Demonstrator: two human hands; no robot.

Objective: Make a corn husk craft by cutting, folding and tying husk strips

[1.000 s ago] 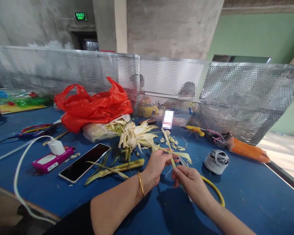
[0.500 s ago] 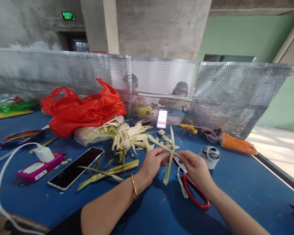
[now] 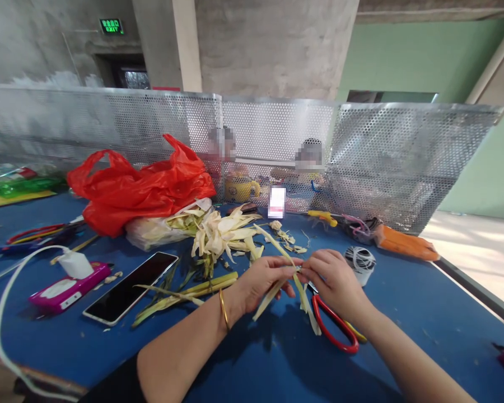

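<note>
Pale green-yellow corn husk strips cross between my two hands above the blue table. My left hand pinches them from the left, and one strip hangs down below its fingers. My right hand is closed on the same strips, its fingertips meeting the left ones at the crossing. The exact knot or fold is hidden by the fingers. Red-handled scissors lie under my right hand, their blades mostly covered. A heap of dry husks sits beyond my left hand, with green husk pieces beside my left wrist.
A black-and-white spool of string stands right of my right hand. Farther left are a phone, a purple power strip and a red plastic bag. A perforated metal screen closes the back; people sit behind it.
My right hand has turned inward and closed over the crossing. The strip that stood upright is now folded down, and another strip hangs beneath my left fingers.
</note>
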